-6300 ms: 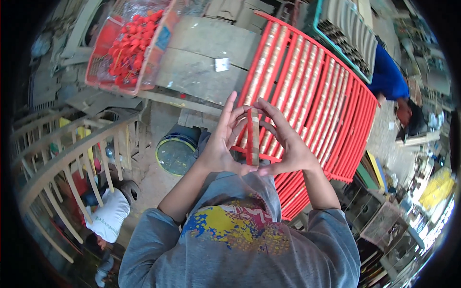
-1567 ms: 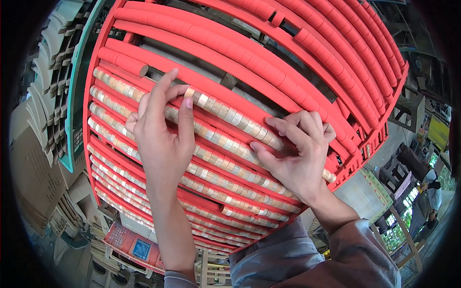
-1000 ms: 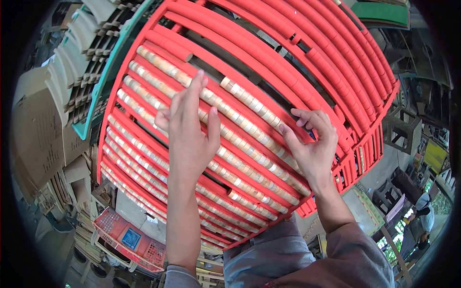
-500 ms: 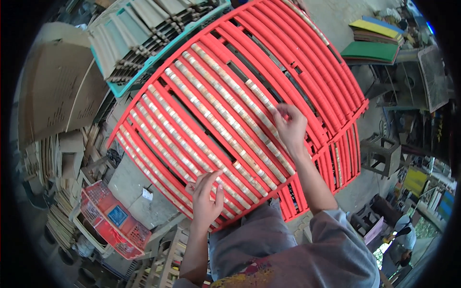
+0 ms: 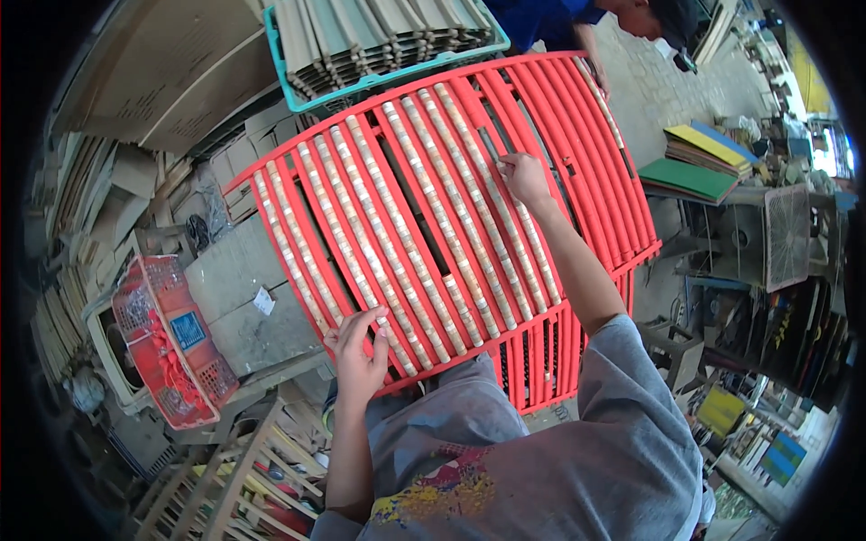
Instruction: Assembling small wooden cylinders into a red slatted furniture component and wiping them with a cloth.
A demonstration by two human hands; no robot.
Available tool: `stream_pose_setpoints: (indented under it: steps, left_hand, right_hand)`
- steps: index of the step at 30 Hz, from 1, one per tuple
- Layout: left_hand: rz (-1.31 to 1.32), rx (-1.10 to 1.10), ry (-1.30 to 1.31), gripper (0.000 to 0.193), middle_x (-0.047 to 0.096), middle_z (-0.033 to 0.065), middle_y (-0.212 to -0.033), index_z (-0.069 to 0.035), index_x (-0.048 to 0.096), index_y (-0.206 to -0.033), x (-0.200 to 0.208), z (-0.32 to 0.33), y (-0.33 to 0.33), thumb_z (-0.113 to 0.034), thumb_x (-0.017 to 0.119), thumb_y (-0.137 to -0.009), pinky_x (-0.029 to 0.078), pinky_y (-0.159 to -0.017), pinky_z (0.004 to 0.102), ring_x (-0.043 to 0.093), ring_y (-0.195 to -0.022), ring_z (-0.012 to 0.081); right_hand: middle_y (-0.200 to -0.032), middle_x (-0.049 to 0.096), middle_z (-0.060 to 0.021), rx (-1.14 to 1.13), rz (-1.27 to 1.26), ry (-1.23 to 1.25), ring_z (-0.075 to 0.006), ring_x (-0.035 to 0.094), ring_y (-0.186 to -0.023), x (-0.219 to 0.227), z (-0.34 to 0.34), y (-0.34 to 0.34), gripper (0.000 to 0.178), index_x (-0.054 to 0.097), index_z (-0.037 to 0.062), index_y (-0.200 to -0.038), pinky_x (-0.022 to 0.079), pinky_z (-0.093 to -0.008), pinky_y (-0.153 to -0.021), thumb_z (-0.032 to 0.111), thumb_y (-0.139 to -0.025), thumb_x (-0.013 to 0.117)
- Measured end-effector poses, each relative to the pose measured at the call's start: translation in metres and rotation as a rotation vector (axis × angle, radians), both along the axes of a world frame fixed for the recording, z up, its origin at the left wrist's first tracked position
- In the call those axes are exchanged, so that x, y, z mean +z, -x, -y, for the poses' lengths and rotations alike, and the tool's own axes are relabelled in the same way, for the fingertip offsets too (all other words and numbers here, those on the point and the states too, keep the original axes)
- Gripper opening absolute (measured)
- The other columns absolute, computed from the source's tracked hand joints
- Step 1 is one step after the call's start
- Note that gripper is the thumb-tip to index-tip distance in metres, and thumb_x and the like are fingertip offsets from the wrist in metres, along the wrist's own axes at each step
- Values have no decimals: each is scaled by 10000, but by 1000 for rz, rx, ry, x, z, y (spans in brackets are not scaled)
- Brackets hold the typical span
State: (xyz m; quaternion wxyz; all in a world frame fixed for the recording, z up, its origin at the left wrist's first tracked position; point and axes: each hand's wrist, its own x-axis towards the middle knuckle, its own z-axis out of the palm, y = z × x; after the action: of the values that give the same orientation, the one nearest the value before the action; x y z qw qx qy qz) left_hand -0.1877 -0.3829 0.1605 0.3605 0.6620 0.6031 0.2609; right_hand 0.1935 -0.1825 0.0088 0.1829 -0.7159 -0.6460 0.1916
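A large red slatted rack (image 5: 418, 236) lies before me. Its left and middle channels hold long rows of short cream, white and brown pieces (image 5: 365, 192), set end to end. Over the rack's near left part is my left hand (image 5: 361, 350), fingers bent and thumb apart, the tips close to one row. My right hand (image 5: 527, 178) is higher up at the middle, its thumb and fingertips pinched together at a row beside a dark gap. Whatever lies between those fingertips is too small to make out.
A teal crate (image 5: 397, 79) of stacked slats stands behind the rack. At the far edge, a co-worker in a blue sleeve (image 5: 550, 22) has a hand by the rack. A red basket (image 5: 185, 361) sits at left, coloured boards (image 5: 695, 167) at right. Another red rack (image 5: 541, 356) lies below.
My view has shifted, bringing the co-worker into sight at the far edge. My right hand has moved farther up along the rows; my left hand stays near the rack's near edge, slightly left.
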Motion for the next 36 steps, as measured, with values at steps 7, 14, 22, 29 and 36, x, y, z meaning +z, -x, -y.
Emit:
stream_pose_setpoints:
  steps: [7, 14, 22, 29, 36]
  left_hand:
    - [-36, 95, 47, 257, 701, 10, -1095, -133, 656, -1150, 2, 24, 21, -119, 615, -896, 299, -945, 407, 620, -1048, 197]
    - [-74, 27, 79, 286, 698, -7, -1120, -138, 650, -1178, -1, 25, 21, -130, 632, -893, 300, -1004, 420, 617, -1079, 195]
    - [76, -64, 285, 292, 690, 42, -1154, -86, 630, -1204, -26, -11, -1, -91, 611, -912, 356, -1006, 418, 602, -1130, 231]
    - [-387, -417, -73, 479, 493, 123, -1457, -56, 523, -1369, -59, -103, -119, -202, 629, -926, 227, -1101, 507, 402, -1359, 327]
    - [-595, -511, -100, 752, 65, 256, -1624, -22, 249, -1536, -122, -120, -184, -419, 544, -969, 56, -1118, 678, 69, -1490, 456]
  right_hand:
    - [-893, 701, -244, -50, 83, 121, -370, 702, -857, 9, -7, 14, 241, 726, -4, -1045, 556, -457, -790, 75, -821, 685]
    - [-907, 724, -212, -212, -119, 65, -285, 729, -867, 22, 11, 4, 393, 670, -41, -1119, 582, -377, -796, 188, -815, 764]
    - [-693, 640, -121, -502, -423, -403, -146, 603, -592, 74, 162, 18, 111, 664, -48, -859, 465, -274, -550, 52, -901, 687]
    - [-712, 622, -110, -588, -542, -219, -188, 583, -596, 64, 308, 81, 110, 645, -4, -903, 452, -314, -522, 9, -824, 720]
    - [-846, 691, -133, -512, -923, 37, -220, 665, -678, 54, 335, 130, 175, 630, -9, -999, 527, -309, -590, 43, -854, 714]
